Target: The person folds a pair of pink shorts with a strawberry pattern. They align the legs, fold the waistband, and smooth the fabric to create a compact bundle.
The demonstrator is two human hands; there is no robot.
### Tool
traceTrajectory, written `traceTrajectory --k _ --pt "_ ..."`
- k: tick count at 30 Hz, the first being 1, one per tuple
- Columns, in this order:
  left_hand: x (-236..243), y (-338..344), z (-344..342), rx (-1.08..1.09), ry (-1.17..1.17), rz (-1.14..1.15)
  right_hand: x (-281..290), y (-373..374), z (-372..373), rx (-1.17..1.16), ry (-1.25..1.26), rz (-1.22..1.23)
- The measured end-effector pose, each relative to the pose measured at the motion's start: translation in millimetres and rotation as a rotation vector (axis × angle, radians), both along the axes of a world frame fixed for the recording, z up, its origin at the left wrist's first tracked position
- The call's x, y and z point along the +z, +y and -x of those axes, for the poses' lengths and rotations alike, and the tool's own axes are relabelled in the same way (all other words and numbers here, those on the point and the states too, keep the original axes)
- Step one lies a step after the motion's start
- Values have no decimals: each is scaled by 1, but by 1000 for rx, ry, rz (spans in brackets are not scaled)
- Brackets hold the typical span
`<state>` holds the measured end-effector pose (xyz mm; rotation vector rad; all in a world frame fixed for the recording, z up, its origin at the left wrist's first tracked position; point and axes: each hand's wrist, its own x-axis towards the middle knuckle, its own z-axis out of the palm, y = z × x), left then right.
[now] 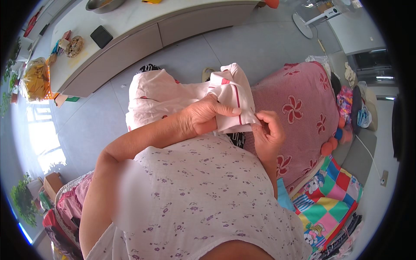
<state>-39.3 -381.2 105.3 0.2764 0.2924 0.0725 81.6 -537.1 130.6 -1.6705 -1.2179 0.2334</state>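
A white cloth with red marks and a dark red stripe [156, 97] is spread over my lap, with a folded part raised between my hands. My left hand [208, 115] grips that fold, thumb lying on top beside the stripe and the other fingers partly hidden in the fabric. My right hand [266, 130] pinches the cloth's edge at the right, its fingers curled. Dark patterned fabric [236, 140] shows below the cloth.
A pink flower-patterned cover [292, 95] is at my right, with a checked colourful cloth [329, 190] and piled fabrics [346, 97]. Ahead stands a pale counter [130, 19] with a steel bowl [102, 6]. A white fan [303, 24] stands back right. A plant [24, 197] is at left.
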Motion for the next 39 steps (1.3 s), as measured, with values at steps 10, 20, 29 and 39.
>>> traceTrajectory --k 10,20,29,39 --pt "9 -3 1 -50 58 45 0 1 -2 -10 -241 -46" --pt "14 -3 5 -17 89 -18 -6 -3 -2 -56 -457 -151" --pt "11 -4 2 -57 43 35 -1 6 -2 53 -567 -267" --pt "20 -6 5 -93 157 -30 6 7 2 117 -595 -229"
